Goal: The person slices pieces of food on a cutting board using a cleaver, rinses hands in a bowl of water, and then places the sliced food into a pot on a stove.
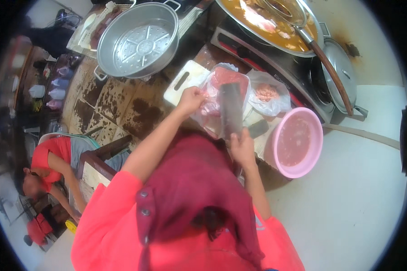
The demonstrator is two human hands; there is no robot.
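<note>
On the table's cutting board (pixel 185 80), left hand (pixel 191 100) grips bagged meat (pixel 224 90); right hand (pixel 242 147) clamps cleaver (pixel 231 109); a slip could cut fingers.

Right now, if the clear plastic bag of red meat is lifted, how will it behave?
The clear plastic bag of red meat would likely sag, being thin film. It looks wet, so probably slippery. The left hand pinches its edge; the right hand holds a cleaver.
</note>
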